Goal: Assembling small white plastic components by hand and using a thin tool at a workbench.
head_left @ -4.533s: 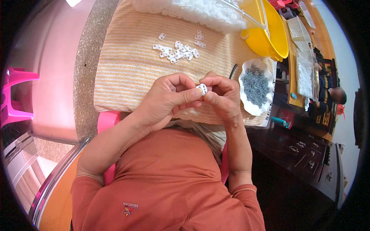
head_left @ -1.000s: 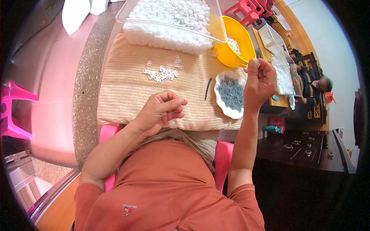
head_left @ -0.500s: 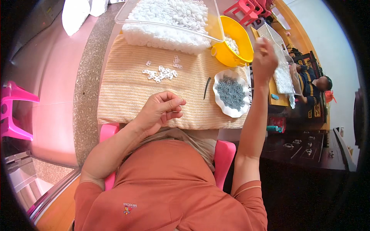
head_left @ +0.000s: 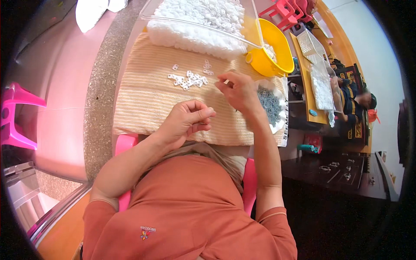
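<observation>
My left hand (head_left: 189, 120) is over the near middle of the striped cloth, thumb and forefinger pinched together; whatever is between them is too small to make out. Above the cloth is my right hand (head_left: 239, 90), slightly blurred, fingers bent with a gap between thumb and forefinger and nothing visible there. Several small white plastic pieces with holes (head_left: 189, 80) lie loose to the left of it. Partly behind my right wrist stands a scalloped white dish (head_left: 279, 127) holding many small grey pieces (head_left: 270, 106). My right hand mostly covers a thin dark stick.
A clear plastic bin (head_left: 197, 19) heaped with white pieces stands at the far side, beside a yellow basin (head_left: 284, 47). Pink stools (head_left: 19, 116) are at left and far right. Another person (head_left: 353, 97) sits at the right by a table with a white basket (head_left: 310, 45).
My right hand has come from beside the yellow basin back leftward and nearer, over the cloth by the white pieces. My left hand keeps its pinch. The view has shifted slightly.
</observation>
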Action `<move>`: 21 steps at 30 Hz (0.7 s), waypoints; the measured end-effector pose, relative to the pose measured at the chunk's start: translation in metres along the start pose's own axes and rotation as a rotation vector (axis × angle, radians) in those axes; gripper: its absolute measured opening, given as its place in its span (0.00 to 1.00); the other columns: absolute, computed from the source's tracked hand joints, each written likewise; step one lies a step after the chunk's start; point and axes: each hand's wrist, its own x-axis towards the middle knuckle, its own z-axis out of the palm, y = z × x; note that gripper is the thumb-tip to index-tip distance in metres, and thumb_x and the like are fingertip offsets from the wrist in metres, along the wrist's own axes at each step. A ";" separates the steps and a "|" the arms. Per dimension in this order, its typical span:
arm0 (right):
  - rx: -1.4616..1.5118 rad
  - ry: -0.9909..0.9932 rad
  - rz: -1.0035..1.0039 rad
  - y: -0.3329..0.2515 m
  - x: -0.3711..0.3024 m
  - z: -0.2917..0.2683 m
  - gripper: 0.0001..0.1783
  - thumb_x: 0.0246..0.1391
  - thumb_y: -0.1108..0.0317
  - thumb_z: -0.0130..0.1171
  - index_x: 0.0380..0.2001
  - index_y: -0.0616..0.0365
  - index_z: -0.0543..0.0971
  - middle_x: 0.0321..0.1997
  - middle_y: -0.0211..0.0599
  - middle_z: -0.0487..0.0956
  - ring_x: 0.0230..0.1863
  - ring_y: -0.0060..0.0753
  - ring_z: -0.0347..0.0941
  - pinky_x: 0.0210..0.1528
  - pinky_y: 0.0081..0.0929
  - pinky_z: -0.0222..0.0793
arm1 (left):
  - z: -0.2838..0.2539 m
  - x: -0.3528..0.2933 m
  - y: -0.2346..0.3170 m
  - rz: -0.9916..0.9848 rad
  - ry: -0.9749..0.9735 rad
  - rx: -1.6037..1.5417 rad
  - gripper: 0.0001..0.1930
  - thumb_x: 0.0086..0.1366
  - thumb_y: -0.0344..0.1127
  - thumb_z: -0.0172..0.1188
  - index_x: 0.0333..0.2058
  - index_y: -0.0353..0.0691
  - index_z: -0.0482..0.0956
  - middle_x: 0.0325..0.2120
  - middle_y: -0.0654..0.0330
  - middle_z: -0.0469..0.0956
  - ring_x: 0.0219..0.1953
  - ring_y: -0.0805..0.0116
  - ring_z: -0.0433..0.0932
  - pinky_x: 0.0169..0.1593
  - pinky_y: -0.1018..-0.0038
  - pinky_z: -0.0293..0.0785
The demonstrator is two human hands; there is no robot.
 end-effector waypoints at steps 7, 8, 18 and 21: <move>-0.168 -0.069 -0.094 -0.006 0.008 0.027 0.11 0.47 0.66 0.61 0.34 0.56 0.81 0.31 0.43 0.79 0.32 0.48 0.76 0.35 0.38 0.71 | 0.002 -0.002 0.001 -0.001 0.008 0.006 0.05 0.63 0.33 0.60 0.33 0.40 0.75 0.33 0.62 0.79 0.30 0.79 0.77 0.36 0.80 0.79; -0.221 -0.070 -0.098 -0.009 0.010 0.029 0.11 0.48 0.65 0.61 0.34 0.56 0.81 0.32 0.43 0.79 0.33 0.50 0.76 0.36 0.41 0.70 | 0.002 -0.002 0.002 0.001 0.007 0.010 0.05 0.63 0.33 0.60 0.33 0.40 0.75 0.33 0.62 0.79 0.30 0.79 0.77 0.36 0.80 0.79; -0.138 0.053 -0.113 0.003 0.003 0.037 0.08 0.51 0.67 0.57 0.33 0.56 0.81 0.30 0.45 0.78 0.31 0.49 0.75 0.35 0.39 0.70 | -0.002 0.001 0.000 0.006 -0.002 0.000 0.04 0.63 0.32 0.60 0.32 0.40 0.75 0.33 0.62 0.79 0.29 0.79 0.77 0.36 0.80 0.79; 0.053 0.079 0.009 0.005 -0.006 0.030 0.07 0.54 0.68 0.58 0.32 0.60 0.80 0.25 0.42 0.78 0.25 0.37 0.75 0.30 0.30 0.70 | -0.002 0.001 -0.002 0.023 0.008 -0.025 0.05 0.63 0.32 0.59 0.33 0.39 0.75 0.33 0.61 0.79 0.29 0.79 0.77 0.36 0.79 0.79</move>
